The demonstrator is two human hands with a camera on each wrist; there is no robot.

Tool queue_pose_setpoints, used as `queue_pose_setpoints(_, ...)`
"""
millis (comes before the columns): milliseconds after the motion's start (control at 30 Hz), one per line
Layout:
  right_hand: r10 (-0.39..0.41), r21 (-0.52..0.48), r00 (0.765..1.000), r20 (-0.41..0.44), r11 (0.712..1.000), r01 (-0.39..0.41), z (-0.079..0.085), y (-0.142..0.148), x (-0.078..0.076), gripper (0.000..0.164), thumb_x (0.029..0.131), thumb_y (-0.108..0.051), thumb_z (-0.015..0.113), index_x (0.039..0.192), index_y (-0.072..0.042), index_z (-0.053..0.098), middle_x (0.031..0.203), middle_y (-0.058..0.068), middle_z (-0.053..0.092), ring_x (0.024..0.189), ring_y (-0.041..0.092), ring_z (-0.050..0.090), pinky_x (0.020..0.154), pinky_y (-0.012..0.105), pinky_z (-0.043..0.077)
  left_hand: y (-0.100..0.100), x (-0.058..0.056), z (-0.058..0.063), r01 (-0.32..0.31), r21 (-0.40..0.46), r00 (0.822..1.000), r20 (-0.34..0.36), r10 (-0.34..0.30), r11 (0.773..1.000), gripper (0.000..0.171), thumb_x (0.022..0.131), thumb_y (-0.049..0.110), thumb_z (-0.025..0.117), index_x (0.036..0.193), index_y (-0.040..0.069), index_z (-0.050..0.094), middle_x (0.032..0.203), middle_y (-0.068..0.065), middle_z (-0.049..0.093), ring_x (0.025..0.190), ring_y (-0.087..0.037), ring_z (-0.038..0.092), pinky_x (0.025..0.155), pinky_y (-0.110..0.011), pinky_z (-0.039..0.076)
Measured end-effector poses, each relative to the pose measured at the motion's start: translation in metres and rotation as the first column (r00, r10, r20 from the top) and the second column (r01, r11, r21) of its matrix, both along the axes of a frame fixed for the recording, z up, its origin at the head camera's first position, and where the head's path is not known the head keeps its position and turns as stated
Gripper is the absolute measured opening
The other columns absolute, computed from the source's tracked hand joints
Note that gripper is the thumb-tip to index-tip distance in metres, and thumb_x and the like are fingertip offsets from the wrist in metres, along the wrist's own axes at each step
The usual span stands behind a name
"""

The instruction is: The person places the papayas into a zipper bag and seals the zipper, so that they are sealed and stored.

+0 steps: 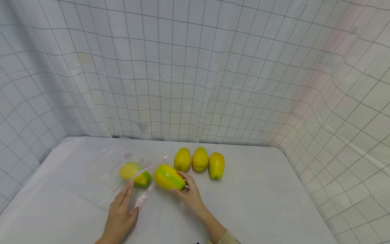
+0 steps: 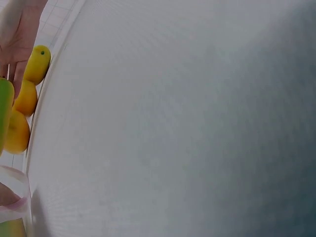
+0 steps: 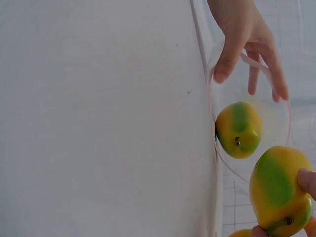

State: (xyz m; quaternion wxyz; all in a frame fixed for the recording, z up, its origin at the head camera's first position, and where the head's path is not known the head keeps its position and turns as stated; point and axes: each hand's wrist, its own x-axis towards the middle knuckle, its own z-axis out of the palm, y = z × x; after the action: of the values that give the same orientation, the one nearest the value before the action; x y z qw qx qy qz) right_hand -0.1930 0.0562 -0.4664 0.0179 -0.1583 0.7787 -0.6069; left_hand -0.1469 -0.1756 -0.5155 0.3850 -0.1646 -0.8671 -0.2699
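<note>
My right hand (image 1: 192, 196) grips a yellow papaya (image 1: 167, 176) with green streaks, its thumb and fingers around one end. The fruit is at the mouth of a clear zip bag (image 1: 100, 179) with a pink rim. Inside the bag lies another yellow-green papaya (image 3: 239, 129), also partly visible through the film in the head view. My left hand (image 1: 120, 210) touches the bag's rim, thumb and fairly straight fingers spread apart, with the mouth gaping between them. In the left wrist view, only a small part of this hand shows at the edge.
Several yellow papayas stand in a row behind my right hand: a left one (image 1: 182, 160), a middle one (image 1: 200, 159) and a right one (image 1: 216, 166). A white cloth covers the table (image 1: 262, 196). Grid-patterned curtains (image 1: 195, 74) enclose its back and sides.
</note>
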Motion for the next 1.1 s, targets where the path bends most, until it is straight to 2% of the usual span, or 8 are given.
queue_pose_setpoints(100, 0.045, 0.016, 0.999, -0.002, 0.999, -0.045, 0.010, -0.005, 0.005, 0.052, 0.084, -0.009, 0.064, 0.132, -0.003, 0.042, 0.128, 0.015, 0.043, 0.108, 0.029, 0.046, 0.088, 0.034, 0.046, 0.000, -0.001, 0.000, 0.003, -0.006, 1.000, -0.014, -0.003, 1.000, 0.100, 0.041, -0.007, 0.076, 0.135, -0.004, 0.040, 0.134, -0.020, 0.045, 0.102, -0.036, 0.049, 0.087, -0.033, 0.037)
queue_pose_setpoints(200, 0.078, 0.042, 0.997, 0.020, 0.996, -0.078, 0.016, -0.007, 0.007, 0.052, 0.085, -0.010, 0.064, 0.131, -0.003, 0.042, 0.129, 0.015, 0.043, 0.110, 0.029, 0.045, 0.091, 0.035, 0.045, -0.001, -0.001, 0.000, 0.004, -0.005, 1.000, 0.000, -0.004, 1.000, 0.099, 0.043, -0.006, 0.075, 0.135, -0.004, 0.039, 0.135, -0.020, 0.044, 0.103, -0.036, 0.048, 0.094, -0.026, 0.035)
queue_pose_setpoints(333, 0.093, 0.055, 0.994, 0.059, 0.994, -0.096, 0.017, -0.011, 0.007, 0.051, 0.085, -0.010, 0.064, 0.130, -0.003, 0.043, 0.130, 0.014, 0.042, 0.111, 0.028, 0.044, 0.093, 0.038, 0.044, -0.002, -0.001, -0.002, 0.012, 0.004, 0.999, 0.036, -0.012, 1.000, 0.094, 0.049, 0.000, 0.072, 0.136, -0.003, 0.038, 0.138, -0.017, 0.041, 0.105, -0.036, 0.047, 0.103, -0.007, 0.015)
queue_pose_setpoints(433, 0.086, 0.067, 0.995, 0.057, 0.994, -0.090, 0.010, -0.012, 0.004, 0.051, 0.084, -0.011, 0.065, 0.129, -0.004, 0.043, 0.130, 0.014, 0.042, 0.109, 0.027, 0.045, 0.091, 0.038, 0.044, -0.002, -0.002, -0.003, 0.018, 0.007, 0.999, 0.029, -0.018, 1.000, 0.094, 0.048, 0.000, 0.072, 0.136, -0.004, 0.038, 0.138, -0.018, 0.041, 0.105, -0.035, 0.046, 0.103, -0.007, 0.012)
queue_pose_setpoints(667, 0.085, 0.093, 0.994, 0.075, 0.991, -0.092, -0.016, -0.013, -0.008, 0.052, 0.083, -0.019, 0.067, 0.130, -0.017, 0.045, 0.132, 0.004, 0.043, 0.110, 0.019, 0.044, 0.089, 0.030, 0.044, -0.003, -0.003, -0.004, 0.052, 0.019, 0.998, 0.020, -0.052, 0.998, 0.091, 0.050, -0.001, 0.070, 0.136, -0.006, 0.037, 0.138, -0.019, 0.041, 0.112, -0.028, 0.045, 0.105, -0.008, 0.014)
queue_pose_setpoints(867, 0.127, 0.096, 0.988, 0.083, 0.986, -0.135, -0.017, -0.015, -0.011, 0.052, 0.083, -0.022, 0.067, 0.130, -0.018, 0.045, 0.130, 0.003, 0.044, 0.110, 0.017, 0.045, 0.091, 0.027, 0.044, -0.005, -0.003, -0.003, 0.089, 0.037, 0.995, 0.031, -0.091, 0.995, 0.085, 0.054, 0.002, 0.065, 0.134, -0.008, 0.038, 0.136, -0.023, 0.041, 0.123, -0.016, 0.037, 0.106, -0.010, 0.015)
queue_pose_setpoints(1100, 0.161, 0.111, 0.985, 0.060, 0.980, -0.167, -0.015, -0.023, -0.015, 0.053, 0.084, -0.022, 0.066, 0.131, -0.014, 0.044, 0.127, 0.005, 0.045, 0.110, 0.016, 0.045, 0.091, 0.024, 0.044, -0.003, -0.004, -0.002, 0.109, 0.057, 0.994, -0.002, -0.109, 0.992, 0.082, 0.054, 0.001, 0.064, 0.132, -0.008, 0.041, 0.130, -0.026, 0.045, 0.127, -0.006, 0.029, 0.106, -0.012, 0.017)
